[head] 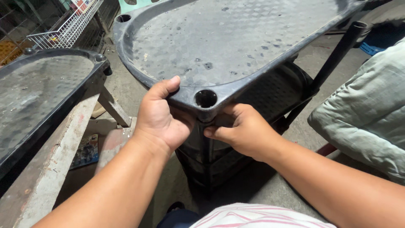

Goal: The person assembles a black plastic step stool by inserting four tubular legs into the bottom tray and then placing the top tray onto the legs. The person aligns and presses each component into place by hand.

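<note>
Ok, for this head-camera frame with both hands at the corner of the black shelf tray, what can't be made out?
- Head view: the left hand has only its thumb showing on the black tray; its fingers are hidden beneath the rim.
- The right hand covers the post under the corner socket, so the joint is unseen.
- The tray's far side is cut off by the top edge.
- The lower shelves sit in shadow.
- The second tray runs off the left edge.

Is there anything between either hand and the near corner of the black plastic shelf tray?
Nothing visible. The left hand already grips the tray corner, thumb on the rim. The right hand is under the corner, fingers at the post below the socket.
</note>
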